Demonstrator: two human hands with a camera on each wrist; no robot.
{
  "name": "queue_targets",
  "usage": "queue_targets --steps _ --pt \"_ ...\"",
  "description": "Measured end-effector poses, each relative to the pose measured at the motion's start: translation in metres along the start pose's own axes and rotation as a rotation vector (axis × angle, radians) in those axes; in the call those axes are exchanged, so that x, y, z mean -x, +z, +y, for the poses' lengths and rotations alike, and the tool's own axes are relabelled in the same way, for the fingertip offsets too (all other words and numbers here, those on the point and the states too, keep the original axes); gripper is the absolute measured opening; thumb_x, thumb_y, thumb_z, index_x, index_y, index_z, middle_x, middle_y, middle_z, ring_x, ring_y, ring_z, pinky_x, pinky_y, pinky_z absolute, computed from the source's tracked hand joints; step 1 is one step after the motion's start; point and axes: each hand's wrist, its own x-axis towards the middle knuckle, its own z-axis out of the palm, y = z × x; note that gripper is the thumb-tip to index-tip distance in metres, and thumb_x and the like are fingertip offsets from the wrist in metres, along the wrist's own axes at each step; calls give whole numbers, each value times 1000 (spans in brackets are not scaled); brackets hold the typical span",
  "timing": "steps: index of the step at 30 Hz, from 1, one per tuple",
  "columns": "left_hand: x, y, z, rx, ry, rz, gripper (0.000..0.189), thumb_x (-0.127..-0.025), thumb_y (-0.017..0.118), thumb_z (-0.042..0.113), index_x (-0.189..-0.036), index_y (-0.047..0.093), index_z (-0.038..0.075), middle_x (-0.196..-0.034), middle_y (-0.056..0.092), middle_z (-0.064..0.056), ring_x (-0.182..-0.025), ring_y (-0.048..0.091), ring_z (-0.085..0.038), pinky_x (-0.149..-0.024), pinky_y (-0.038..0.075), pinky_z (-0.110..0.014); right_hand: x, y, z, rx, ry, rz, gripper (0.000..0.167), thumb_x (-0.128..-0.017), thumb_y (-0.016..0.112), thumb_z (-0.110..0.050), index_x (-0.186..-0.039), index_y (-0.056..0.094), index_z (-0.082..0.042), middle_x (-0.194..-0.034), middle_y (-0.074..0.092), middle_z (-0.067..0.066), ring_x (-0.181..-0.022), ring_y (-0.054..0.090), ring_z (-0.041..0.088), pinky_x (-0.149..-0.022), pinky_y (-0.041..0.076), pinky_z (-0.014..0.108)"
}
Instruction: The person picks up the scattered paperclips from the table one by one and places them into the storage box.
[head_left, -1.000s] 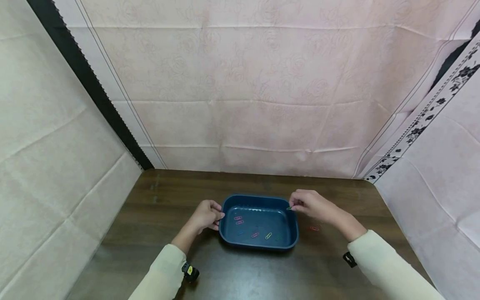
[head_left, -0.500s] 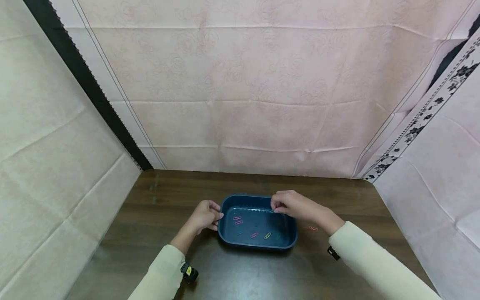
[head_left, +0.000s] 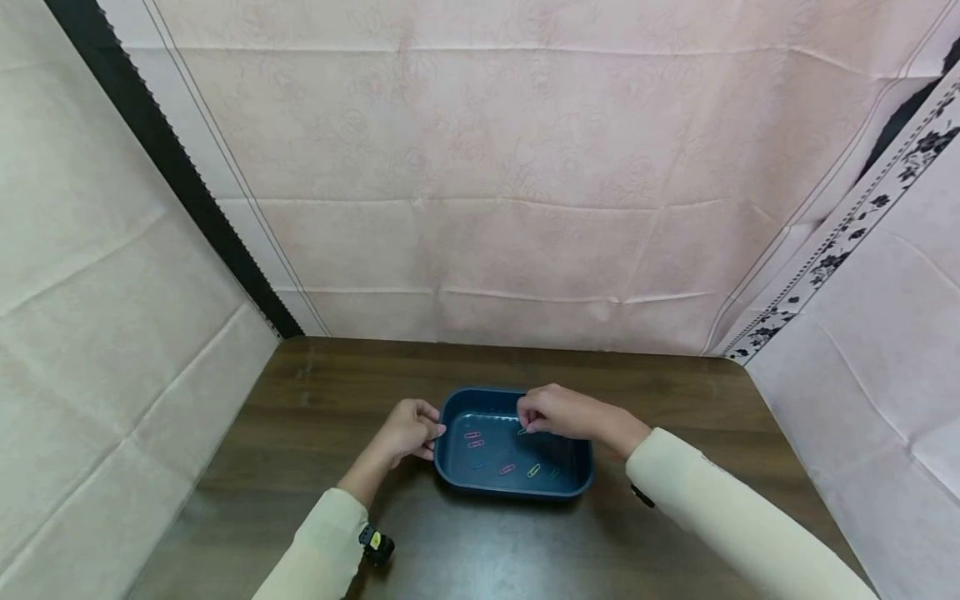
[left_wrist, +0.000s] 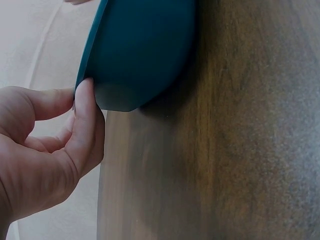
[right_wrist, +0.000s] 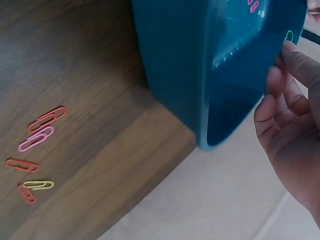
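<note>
A dark blue plastic tray (head_left: pixel 517 493) sits on the table. My left hand (head_left: pixel 408 429) pinches its left rim between thumb and fingers; the left wrist view shows the fingertips (left_wrist: pixel 86 90) against the outer wall. Over the tray's back half, my right hand (head_left: pixel 562 411) pinches a small green paper clip (right_wrist: pixel 289 36), its loop poking out past the fingertips. On the tray floor lie a pink paper clip (head_left: pixel 507 469), a yellow paper clip (head_left: pixel 533 471), a blue one (head_left: pixel 477 467), a faint green one (head_left: pixel 553 473) and two pinkish ones (head_left: pixel 476 443) at the left.
Right of the tray, several loose paper clips lie on the wooden table (head_left: pixel 360 367): red (right_wrist: pixel 47 119), pink and yellow (right_wrist: pixel 40 185) among them. In the head view the right forearm mostly covers them. Pale cloth (head_left: pixel 525 167) hangs behind the table and at both sides.
My right hand has moved left from the tray's right rim to over its back middle, carrying the green paper clip. My left hand keeps its grip on the rim.
</note>
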Motion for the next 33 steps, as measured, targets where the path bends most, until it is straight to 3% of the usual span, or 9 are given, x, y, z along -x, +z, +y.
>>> queue_targets --steps 9,23,33 --pt "1 -1 2 3 -10 -9 22 -99 65 2 -118 59 -7 -92 66 -23 -68 61 -21 -60 64 -34 -25 18 2 22 41 -108 8 -99 69 -11 -92 67 -15 -80 57 -7 -72 53 5 -66 50 18" --pt "1 -1 2 4 -8 -1 20 -99 65 2 -116 59 -7 -89 66 -20 -67 60 -21 -58 64 -33 -47 30 0 28 59 -162 8 -100 69 -12 -92 70 -12 -80 58 -6 -71 54 7 -67 51 18" --pt "-1 0 1 0 -8 1 20 -99 66 2 -116 60 -6 -91 66 -22 -67 60 -21 -59 64 -34 -60 36 -5 89 78 -193 9 -100 69 -14 -92 72 -13 -79 59 -6 -69 54 6 -66 51 18"
